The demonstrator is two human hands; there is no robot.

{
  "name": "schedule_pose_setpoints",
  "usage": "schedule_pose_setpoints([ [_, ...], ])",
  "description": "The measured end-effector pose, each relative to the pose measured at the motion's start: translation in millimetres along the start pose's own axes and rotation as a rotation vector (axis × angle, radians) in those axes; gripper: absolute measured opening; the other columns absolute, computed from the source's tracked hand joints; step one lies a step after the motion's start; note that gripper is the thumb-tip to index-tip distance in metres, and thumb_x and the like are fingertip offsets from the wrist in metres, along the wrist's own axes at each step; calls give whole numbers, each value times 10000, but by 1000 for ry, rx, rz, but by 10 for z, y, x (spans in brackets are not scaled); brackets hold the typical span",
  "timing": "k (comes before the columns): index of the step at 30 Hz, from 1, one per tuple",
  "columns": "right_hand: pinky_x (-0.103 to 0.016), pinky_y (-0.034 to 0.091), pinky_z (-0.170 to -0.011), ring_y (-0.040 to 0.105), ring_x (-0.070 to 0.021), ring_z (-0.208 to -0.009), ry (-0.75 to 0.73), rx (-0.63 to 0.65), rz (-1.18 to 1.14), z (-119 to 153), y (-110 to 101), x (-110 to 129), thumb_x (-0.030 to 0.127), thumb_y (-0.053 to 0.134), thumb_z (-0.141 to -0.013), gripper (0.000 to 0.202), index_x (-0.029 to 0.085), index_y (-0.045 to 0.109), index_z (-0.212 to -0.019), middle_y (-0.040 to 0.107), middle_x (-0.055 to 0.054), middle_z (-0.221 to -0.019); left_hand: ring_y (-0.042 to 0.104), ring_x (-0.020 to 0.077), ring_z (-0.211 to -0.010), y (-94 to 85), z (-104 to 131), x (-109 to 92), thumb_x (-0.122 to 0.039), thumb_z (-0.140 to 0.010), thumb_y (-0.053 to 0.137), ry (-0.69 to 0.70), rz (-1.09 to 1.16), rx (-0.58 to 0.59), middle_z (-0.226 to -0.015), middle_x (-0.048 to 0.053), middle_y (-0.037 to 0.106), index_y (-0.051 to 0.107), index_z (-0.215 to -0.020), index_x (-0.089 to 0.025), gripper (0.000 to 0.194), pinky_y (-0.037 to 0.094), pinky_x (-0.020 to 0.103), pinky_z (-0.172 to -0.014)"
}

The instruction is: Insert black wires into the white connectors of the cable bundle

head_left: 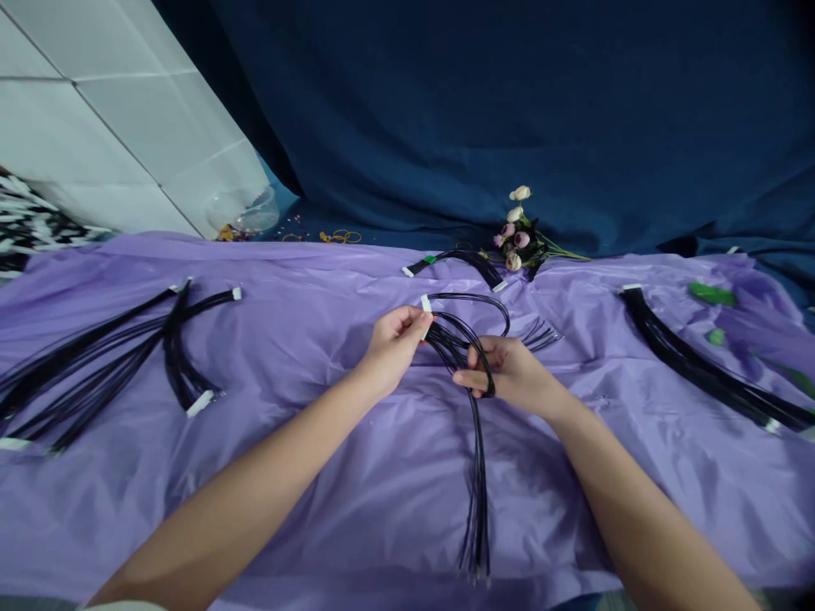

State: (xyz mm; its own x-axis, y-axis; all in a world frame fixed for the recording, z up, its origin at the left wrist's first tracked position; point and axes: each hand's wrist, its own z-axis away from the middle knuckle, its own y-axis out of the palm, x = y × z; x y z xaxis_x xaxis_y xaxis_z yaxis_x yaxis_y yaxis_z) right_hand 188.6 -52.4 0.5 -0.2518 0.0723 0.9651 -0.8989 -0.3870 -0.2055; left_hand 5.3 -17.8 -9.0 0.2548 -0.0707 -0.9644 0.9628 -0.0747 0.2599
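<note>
In the middle of the head view, my left hand (400, 341) pinches the white connector end of a black wire harness (479, 458). To its right, my right hand (503, 373) has its fingers curled around some of the same black wires, which loop over the fingers. One bunch of wires hangs down toward the front, its bare tips spread a little. Another few wire ends point to the right, behind my right hand. A thin loop of wire arcs above both hands from the white connector (426, 303).
Black harnesses with white connectors lie on the purple cloth (306, 509): several at left (127, 339), one at right (694, 365), one behind my hands (464, 256). Artificial flowers (517, 233), yellow rubber bands (342, 237) and a clear plastic container (251, 212) are at the back.
</note>
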Motion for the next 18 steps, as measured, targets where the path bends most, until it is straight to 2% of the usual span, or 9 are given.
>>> schedule_pose_setpoints([
  [5, -194, 308, -432, 484, -91, -474, 9, 58, 127, -2, 9, -34, 425, 769, -657, 397, 174, 526, -845, 564, 47, -543, 492, 85, -615, 18, 20, -33, -361, -734, 667, 13, -61, 5, -658, -2, 555, 623, -751, -127, 238, 395, 211, -590],
  [9, -208, 351, -461, 499, -95, -482, -65, 66, 109, -1, 48, -10, 416, 664, -771, 277, 175, 527, -780, 538, 45, -540, 492, 84, -608, 16, 18, -41, -358, -719, 685, -12, -26, 16, -652, 3, 552, 633, -737, -126, 238, 400, 209, -583],
  [12, -211, 371, -482, 504, -91, -497, -92, 42, 58, -8, 63, -15, 386, 627, -803, 246, 179, 510, -741, 491, 55, -566, 526, 102, -660, 3, 20, -63, -371, -690, 717, -68, 30, 42, -724, 22, 577, 643, -760, -122, 269, 440, 220, -591],
  [18, -214, 349, -485, 432, -84, -491, -89, -16, -12, -26, 92, -25, 437, 583, -836, 271, 192, 500, -756, 459, 58, -557, 545, 123, -746, -7, 35, -109, -369, -672, 745, -158, 152, 84, -801, 15, 552, 603, -774, -128, 297, 555, 370, -695],
])
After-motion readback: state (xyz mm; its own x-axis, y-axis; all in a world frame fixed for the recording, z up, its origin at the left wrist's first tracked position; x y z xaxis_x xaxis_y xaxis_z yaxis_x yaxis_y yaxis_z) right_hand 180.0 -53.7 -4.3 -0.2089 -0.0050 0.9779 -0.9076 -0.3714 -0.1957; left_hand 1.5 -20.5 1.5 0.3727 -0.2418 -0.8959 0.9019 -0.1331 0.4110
